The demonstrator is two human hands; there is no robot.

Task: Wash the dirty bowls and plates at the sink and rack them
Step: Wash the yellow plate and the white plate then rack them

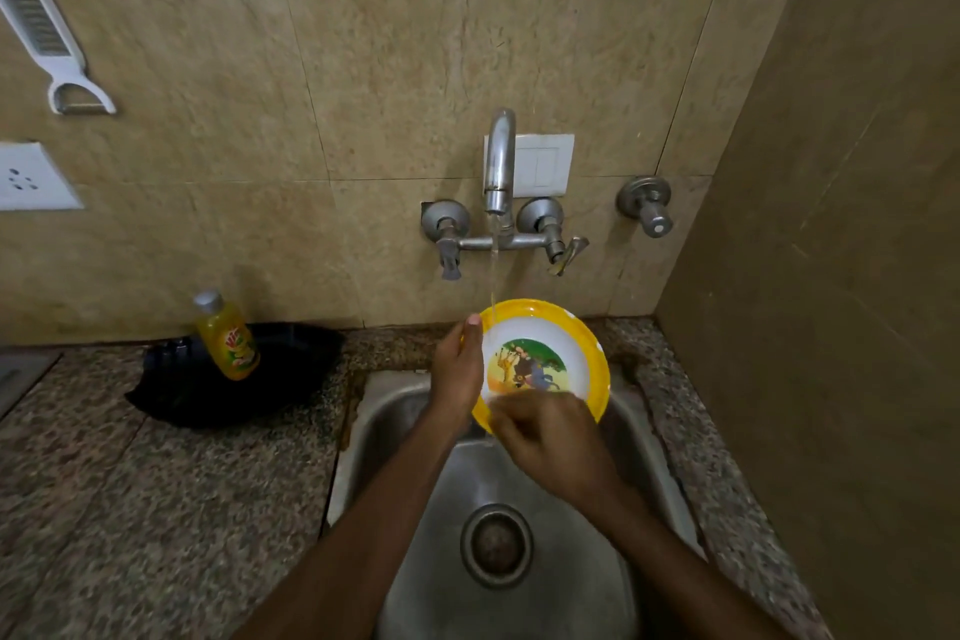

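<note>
Left hand (457, 374) grips the bowl (543, 364) by its left rim, thumb up along the edge, holding it tilted w/ the inside facing the camera so the stream from the tap (500, 161) hits the upper rim and drains down. Right hand (550, 437) is curled over the lower rim, blurred, prob. rubbing the inner face; can't tell if it holds a scrubber. Bowl is round, so no real long axis; opening points up-and-toward the person, over the back of the sink (597, 561). Soap bottle (227, 335) stands on the counter (156, 509) near the back edge, left of the sink, by a black tray (291, 369). No rack in view.
</note>
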